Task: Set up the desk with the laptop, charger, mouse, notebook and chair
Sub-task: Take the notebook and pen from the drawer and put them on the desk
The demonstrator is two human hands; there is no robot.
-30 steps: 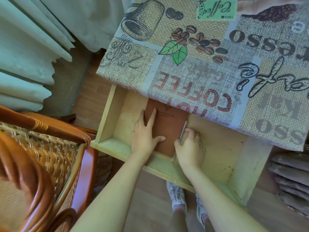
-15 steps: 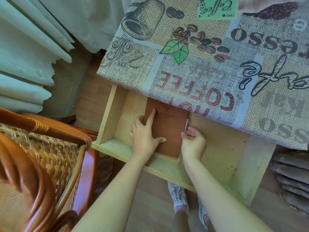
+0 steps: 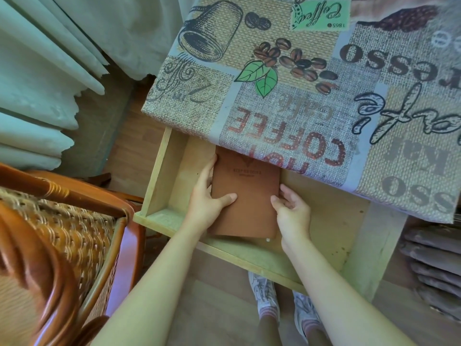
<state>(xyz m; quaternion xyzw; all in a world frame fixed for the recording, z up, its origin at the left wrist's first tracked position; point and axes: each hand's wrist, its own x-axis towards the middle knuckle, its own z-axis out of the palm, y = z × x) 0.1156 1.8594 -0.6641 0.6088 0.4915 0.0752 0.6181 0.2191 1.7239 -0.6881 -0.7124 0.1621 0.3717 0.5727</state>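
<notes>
the left hand (image 3: 207,203) has its thumb laid across the cover of the brown notebook (image 3: 247,201) and its fingers curled along and under the left edge, so it grips that side. the right hand (image 3: 293,213) has its fingers bent round the right edge, thumb near the cover; it holds that side too. a small pale tip shows at the notebook's lower right corner, perhaps a pen, too small to tell.

the notebook sits in the open wooden drawer (image 3: 159,176), its far end tucked under the overhang of the tablecloth (image 3: 311,96), its near end over the drawer's front rail and seemingly lifted a little.

the step in hand looks like taking the notebook out to put it on the desk. risks from here: the far edge could catch on the cloth hem or the desk's underside if lifted before it is drawn clear; whatever is at the corner could slip out and drop to the floor; the cloth could be dragged along.

the desk top is covered by a coffee-print cloth, with no laptop, charger or mouse in view. a wicker chair (image 3: 62,233) with a red-brown frame stands at the left, just beside the drawer's corner. pale curtains (image 3: 45,78) hang beyond it, and the floor is wood-look, with the person's shoes (image 3: 264,293) below the drawer.
</notes>
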